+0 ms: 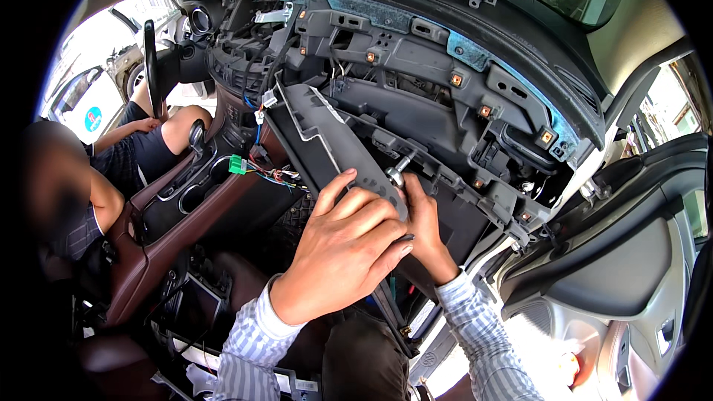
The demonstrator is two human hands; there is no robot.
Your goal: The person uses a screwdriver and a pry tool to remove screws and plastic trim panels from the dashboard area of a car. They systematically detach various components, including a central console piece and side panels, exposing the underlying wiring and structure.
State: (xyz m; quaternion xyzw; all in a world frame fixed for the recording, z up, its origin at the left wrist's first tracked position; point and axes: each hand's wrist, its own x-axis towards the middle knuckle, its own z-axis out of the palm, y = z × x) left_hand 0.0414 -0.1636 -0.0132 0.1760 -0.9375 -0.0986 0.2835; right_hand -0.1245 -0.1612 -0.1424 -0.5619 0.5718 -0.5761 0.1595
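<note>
A long dark grey plastic trim panel [327, 134] hangs loose at a slant in front of the stripped dashboard. My left hand [345, 241] lies over its lower end, fingers bent and pressed against it, gripping it. Just right of it, my right hand [423, 226] is closed round a shiny metal ratchet wrench [396, 176]. The ratchet's head and socket point up at the dashboard's lower bracket [423, 156]; whether the socket touches a fastener I cannot tell. Most of the tool's handle is hidden by my hands.
The bare dashboard frame [416, 59] has several clips along it. A green connector [237, 165] with loose wires hangs by the centre console [200, 215]. Another person [111, 178] sits at the left near the steering wheel [151, 67]. The door [616, 267] stands ajar at right.
</note>
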